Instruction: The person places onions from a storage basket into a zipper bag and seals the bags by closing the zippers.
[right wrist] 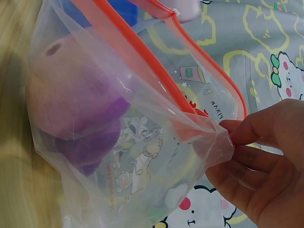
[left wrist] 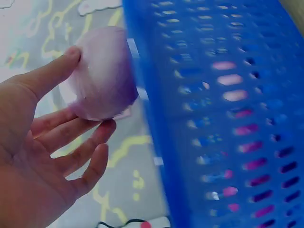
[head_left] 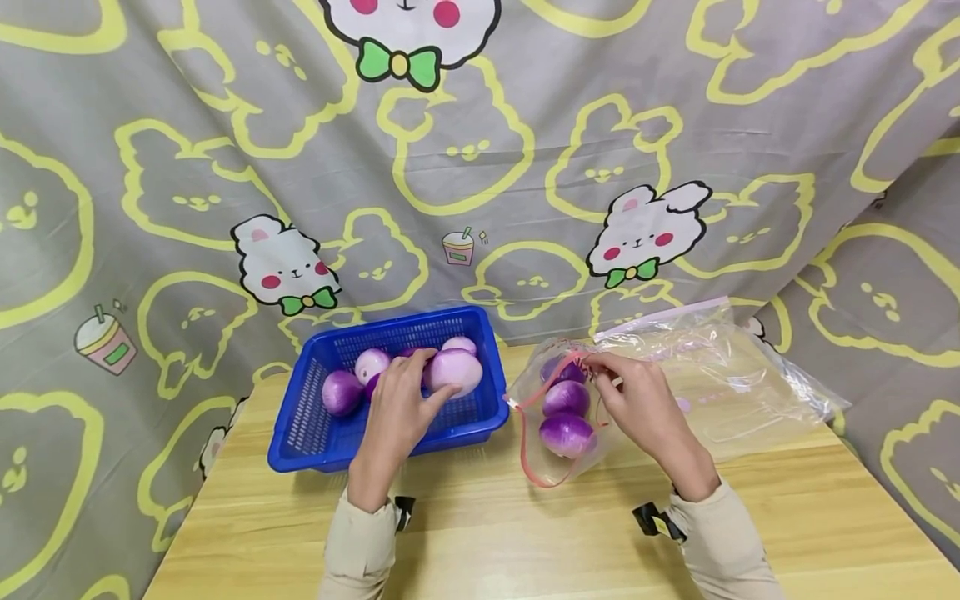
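Observation:
My left hand (head_left: 397, 408) grips a pale purple onion (head_left: 456, 372) by thumb and fingers, raised at the right part of the blue basket (head_left: 279, 450). In the left wrist view this onion (left wrist: 104, 73) is beside the basket's rim, thumb on one side and fingertips below. More onions (head_left: 342, 392) lie in the basket, partly hidden by the hand. My right hand (head_left: 641, 408) pinches the edge of a clear zip bag (right wrist: 161, 80) with a red closure strip. The bag's mouth gapes, and 3 purple onions (head_left: 567, 435) show inside it.
A second clear plastic bag (head_left: 750, 392) with a pink strip lies flat behind and right of my right hand. Everything stands on a wooden table (head_left: 510, 542). A grey patterned curtain (head_left: 480, 125) hangs right behind the table's far edge.

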### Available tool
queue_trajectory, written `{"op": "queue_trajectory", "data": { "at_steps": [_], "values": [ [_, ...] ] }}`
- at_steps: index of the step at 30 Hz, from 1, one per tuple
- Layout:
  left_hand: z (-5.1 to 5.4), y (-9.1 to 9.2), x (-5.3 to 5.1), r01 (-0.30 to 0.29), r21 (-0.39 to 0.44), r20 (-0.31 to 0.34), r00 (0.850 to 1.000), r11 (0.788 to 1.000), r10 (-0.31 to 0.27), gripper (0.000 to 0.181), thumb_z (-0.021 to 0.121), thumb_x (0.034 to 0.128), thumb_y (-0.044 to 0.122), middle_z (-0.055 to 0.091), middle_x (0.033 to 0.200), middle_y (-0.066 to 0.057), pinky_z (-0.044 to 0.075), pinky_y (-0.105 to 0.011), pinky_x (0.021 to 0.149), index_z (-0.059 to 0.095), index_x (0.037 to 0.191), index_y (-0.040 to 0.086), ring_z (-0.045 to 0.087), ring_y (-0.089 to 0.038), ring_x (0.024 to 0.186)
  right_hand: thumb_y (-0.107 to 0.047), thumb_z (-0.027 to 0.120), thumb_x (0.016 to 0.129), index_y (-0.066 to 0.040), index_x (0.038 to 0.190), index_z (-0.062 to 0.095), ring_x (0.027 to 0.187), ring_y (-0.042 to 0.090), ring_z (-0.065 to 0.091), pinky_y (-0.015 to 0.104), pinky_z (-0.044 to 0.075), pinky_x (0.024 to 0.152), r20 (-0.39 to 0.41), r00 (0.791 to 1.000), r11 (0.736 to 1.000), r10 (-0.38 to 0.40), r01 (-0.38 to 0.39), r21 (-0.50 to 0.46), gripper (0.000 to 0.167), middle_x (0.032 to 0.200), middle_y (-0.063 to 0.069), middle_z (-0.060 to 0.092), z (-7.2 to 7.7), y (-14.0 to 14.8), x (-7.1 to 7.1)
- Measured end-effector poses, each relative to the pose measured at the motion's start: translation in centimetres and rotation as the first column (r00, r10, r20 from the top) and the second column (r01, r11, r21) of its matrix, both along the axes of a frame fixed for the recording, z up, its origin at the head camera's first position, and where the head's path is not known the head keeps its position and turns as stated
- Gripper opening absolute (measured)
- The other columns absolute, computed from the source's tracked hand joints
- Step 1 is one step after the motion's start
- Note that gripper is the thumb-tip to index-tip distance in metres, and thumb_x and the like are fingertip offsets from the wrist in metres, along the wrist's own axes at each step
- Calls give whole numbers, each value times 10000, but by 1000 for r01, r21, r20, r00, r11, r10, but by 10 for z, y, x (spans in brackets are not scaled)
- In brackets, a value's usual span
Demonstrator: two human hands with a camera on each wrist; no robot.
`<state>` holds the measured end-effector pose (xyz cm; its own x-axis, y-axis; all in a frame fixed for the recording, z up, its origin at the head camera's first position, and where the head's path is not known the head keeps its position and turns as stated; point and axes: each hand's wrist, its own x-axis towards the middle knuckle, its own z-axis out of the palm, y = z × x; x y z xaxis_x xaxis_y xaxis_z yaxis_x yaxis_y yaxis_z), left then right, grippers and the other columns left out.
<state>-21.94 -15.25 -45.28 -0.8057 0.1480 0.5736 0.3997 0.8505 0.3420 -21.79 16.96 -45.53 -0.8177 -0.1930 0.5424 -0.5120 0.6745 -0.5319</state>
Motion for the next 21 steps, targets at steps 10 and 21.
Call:
{"op": "queue_trajectory", "data": {
  "at_steps": [10, 21],
  "values": [
    [27, 39, 29, 267, 64, -339, 912, 962, -231, 610, 872, 755, 268, 685, 1164, -144, 514, -437, 935, 639, 1249, -4, 620, -293, 1053, 58, 588, 908, -21, 1094, 734, 716, 145, 604, 332, 553, 610, 4, 1000, 1000, -8, 8, 7, 249, 926, 106, 732, 2, -1, 3],
    [4, 103, 50, 319, -182, -346, 865, 930, -364, 670, 824, 796, 364, 665, 1227, -86, 513, -327, 803, 584, 1309, 6, 614, -228, 1106, 6, 591, 930, -17, 1150, 717, 799, 191, 689, 352, 588, 628, -22, 999, 1000, 25, -25, 5, 255, 970, 114, 740, 3, 0, 3]
  ]
}}
